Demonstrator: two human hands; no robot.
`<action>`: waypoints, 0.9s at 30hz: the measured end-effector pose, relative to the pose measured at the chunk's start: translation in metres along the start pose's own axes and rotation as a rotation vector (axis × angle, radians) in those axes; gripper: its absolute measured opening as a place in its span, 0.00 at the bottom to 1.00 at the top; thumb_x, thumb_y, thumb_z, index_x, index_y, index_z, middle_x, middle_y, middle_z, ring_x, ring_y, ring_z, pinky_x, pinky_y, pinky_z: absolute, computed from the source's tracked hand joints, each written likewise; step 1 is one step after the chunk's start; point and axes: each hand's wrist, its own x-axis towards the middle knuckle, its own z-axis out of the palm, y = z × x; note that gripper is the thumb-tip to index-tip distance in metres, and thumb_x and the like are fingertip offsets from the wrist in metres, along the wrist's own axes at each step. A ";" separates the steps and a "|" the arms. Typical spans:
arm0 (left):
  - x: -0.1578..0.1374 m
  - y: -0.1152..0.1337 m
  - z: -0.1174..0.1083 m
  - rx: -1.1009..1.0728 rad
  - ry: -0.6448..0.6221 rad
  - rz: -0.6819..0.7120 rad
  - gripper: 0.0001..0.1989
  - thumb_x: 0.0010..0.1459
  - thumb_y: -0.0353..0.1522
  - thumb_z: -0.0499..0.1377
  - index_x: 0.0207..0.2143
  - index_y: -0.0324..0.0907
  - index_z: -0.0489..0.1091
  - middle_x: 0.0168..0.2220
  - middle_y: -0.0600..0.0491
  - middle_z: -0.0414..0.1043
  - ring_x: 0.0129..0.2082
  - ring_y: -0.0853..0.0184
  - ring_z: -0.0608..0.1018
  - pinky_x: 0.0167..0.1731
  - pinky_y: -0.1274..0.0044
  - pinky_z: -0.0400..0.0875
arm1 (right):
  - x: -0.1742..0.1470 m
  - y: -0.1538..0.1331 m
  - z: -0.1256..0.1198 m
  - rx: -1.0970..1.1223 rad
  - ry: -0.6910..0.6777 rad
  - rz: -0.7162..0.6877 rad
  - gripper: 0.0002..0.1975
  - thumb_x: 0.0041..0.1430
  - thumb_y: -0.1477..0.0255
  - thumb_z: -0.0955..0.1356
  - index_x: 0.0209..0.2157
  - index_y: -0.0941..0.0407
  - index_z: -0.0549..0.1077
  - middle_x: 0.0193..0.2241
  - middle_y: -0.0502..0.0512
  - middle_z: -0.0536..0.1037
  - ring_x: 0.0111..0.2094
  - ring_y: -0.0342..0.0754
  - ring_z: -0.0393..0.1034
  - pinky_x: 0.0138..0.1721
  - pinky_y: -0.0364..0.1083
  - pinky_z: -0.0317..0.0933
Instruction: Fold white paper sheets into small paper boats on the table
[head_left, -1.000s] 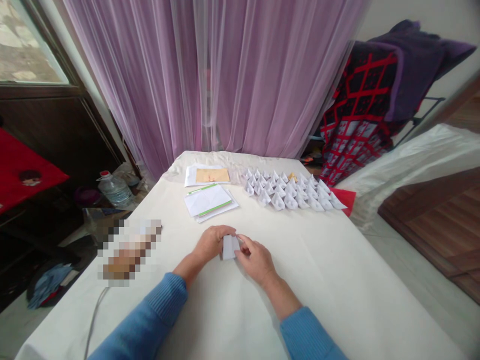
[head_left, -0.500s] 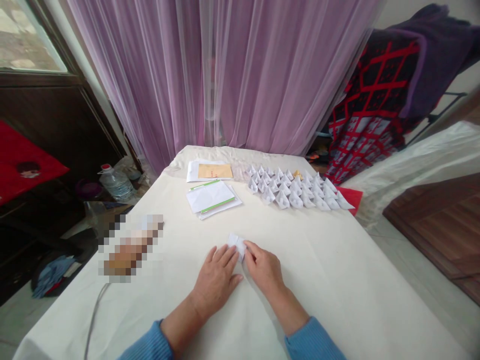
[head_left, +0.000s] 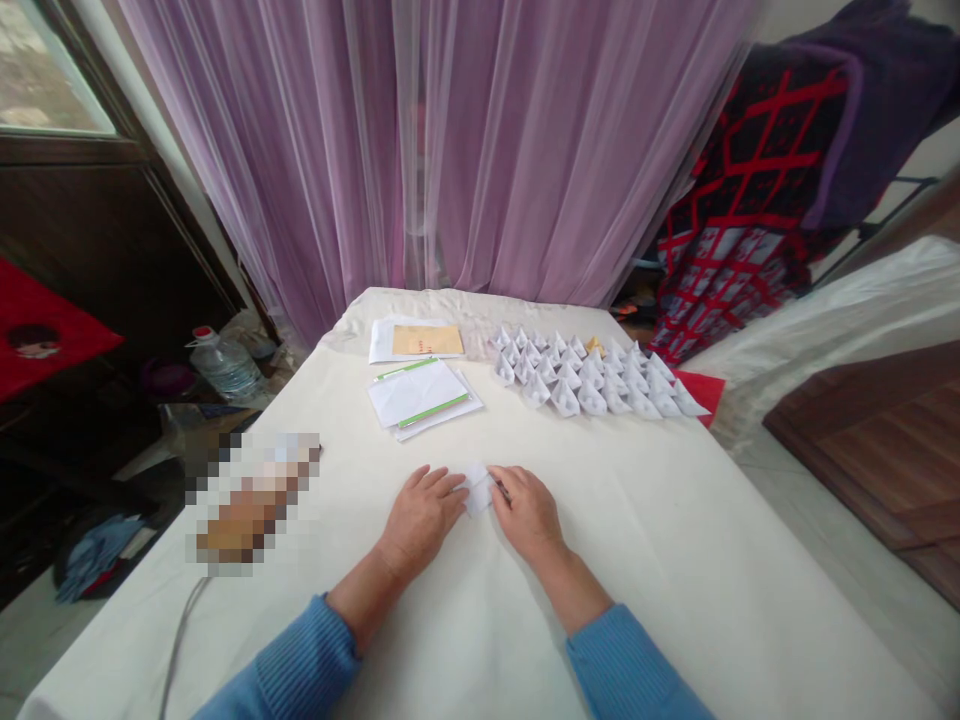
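A small folded piece of white paper (head_left: 475,487) lies on the white-covered table (head_left: 637,560) between my hands. My left hand (head_left: 424,515) rests at its left edge, fingers stretched out and slightly apart, the tips touching the paper. At the right edge my right hand (head_left: 525,512) has its fingers curled, with thumb and forefinger pinching the paper's side. Beyond, to the right, several folded white paper boats (head_left: 592,375) stand in close rows, a yellow one (head_left: 595,346) among them at the back.
Stacked white sheets with green strips (head_left: 420,393) lie ahead, left of the boats. Behind them a tan envelope (head_left: 427,340) rests on white paper. A blurred-out object (head_left: 259,500) with a grey cable (head_left: 180,640) occupies the table's left. Purple curtains (head_left: 300,140) hang behind.
My left hand has drawn back to the left, from over the paper to its edge, uncovering more of it. My right hand stays at the right edge. The view has shifted slightly.
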 end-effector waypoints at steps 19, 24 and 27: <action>-0.007 0.000 0.002 -0.108 0.066 -0.054 0.12 0.61 0.29 0.57 0.45 0.45 0.74 0.52 0.48 0.74 0.54 0.56 0.73 0.54 0.61 0.70 | -0.026 -0.027 -0.004 -0.192 -0.096 -0.081 0.22 0.64 0.62 0.64 0.57 0.52 0.70 0.63 0.67 0.60 0.64 0.65 0.50 0.57 0.64 0.51; -0.007 0.000 0.002 -0.111 0.087 -0.051 0.11 0.60 0.28 0.58 0.44 0.45 0.75 0.51 0.50 0.75 0.53 0.57 0.74 0.52 0.62 0.72 | -0.029 -0.028 -0.008 -0.220 -0.109 -0.013 0.23 0.64 0.59 0.64 0.57 0.52 0.70 0.62 0.65 0.63 0.64 0.62 0.52 0.58 0.61 0.49; -0.006 0.000 0.001 -0.102 0.095 -0.049 0.11 0.60 0.28 0.57 0.43 0.45 0.75 0.51 0.50 0.76 0.52 0.57 0.75 0.52 0.62 0.72 | -0.030 -0.028 -0.010 -0.252 -0.112 0.012 0.23 0.64 0.59 0.64 0.57 0.53 0.69 0.62 0.64 0.63 0.64 0.60 0.52 0.58 0.60 0.49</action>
